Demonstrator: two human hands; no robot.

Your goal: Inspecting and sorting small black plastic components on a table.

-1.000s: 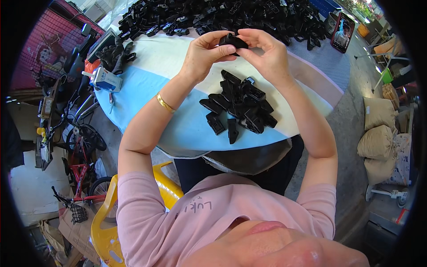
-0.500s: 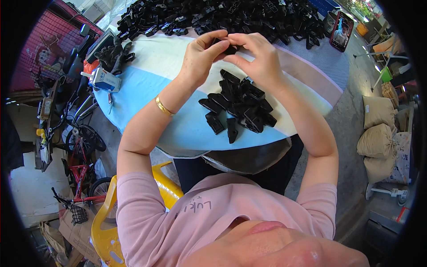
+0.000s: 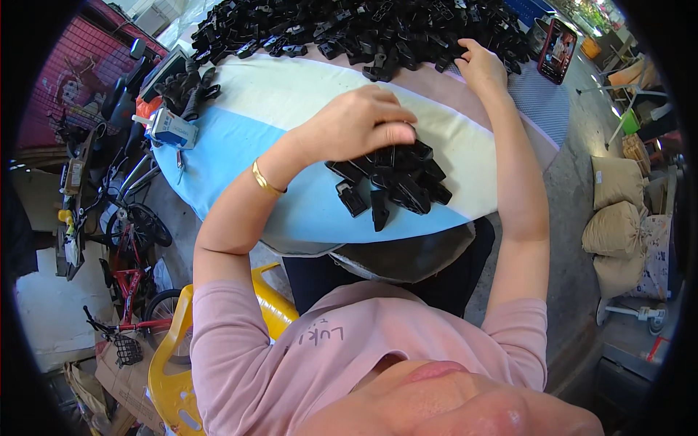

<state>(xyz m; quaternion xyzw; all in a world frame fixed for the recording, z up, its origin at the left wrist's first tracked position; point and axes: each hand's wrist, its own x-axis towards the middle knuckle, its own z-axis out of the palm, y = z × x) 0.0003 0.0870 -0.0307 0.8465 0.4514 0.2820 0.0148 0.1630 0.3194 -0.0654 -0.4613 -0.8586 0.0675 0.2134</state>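
Observation:
My left hand (image 3: 363, 125), with a gold bangle on its wrist, hangs over a small pile of black plastic parts (image 3: 400, 182). Its fingers are bent and the thumb stands a little apart from them; the palm side is hidden. Farther off and to the right, my right hand (image 3: 481, 69) reaches to the near edge of a large heap of black plastic parts (image 3: 313, 25). There, thumb and forefinger are spread, and no part shows held between them.
A striped cloth (image 3: 254, 87) covers the rounded table. A small carton (image 3: 173, 131) and dark gloves (image 3: 185, 91) lie at the left, a propped phone (image 3: 558, 51) at the far right. Tan sacks (image 3: 618, 185) stand beyond the right side; a yellow chair (image 3: 171, 363) is beside me.
Both hands were together over a dark part and have separated. The left came down nearer, over the small pile; the right went right and away to the large heap.

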